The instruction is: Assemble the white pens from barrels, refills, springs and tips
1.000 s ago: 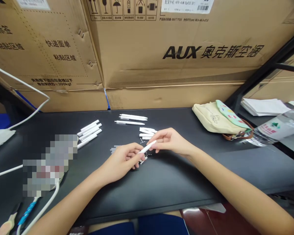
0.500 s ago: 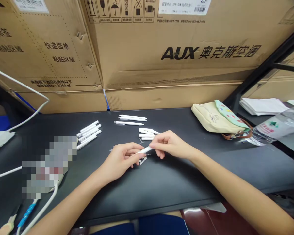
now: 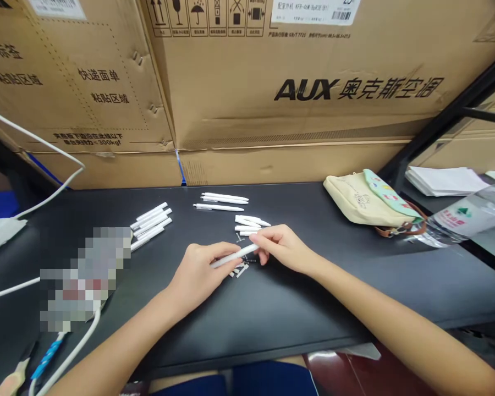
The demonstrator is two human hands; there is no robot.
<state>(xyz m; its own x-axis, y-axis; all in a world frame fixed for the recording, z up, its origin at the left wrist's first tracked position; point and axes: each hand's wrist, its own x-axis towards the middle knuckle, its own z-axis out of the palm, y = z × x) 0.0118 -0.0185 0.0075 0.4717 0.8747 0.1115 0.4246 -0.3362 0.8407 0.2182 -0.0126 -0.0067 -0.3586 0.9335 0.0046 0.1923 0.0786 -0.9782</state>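
Grip: the left hand (image 3: 200, 272) is closed on the lower end of a slim white plastic pen barrel (image 3: 236, 256), and the right hand (image 3: 284, 248) pinches its upper end. The barrel lies between the hands over a black flat-topped table (image 3: 247, 319), pointing towards 2 o'clock. From it, small white clip-like parts (image 3: 242, 271) lie near at 6 o'clock, short white pen sections (image 3: 244, 219) at 1, slim white clicker pens (image 3: 220, 207) at 11, and straight white tubes (image 3: 152, 221) at 10.

Pouch (image 3: 348, 199) on tbl (image 3: 272, 324) R, bottle (image 3: 457, 217) to its R, tubes (image 3: 152, 222) L, pens (image 3: 220, 207) btwn, boxes (image 3: 305, 126) behind.
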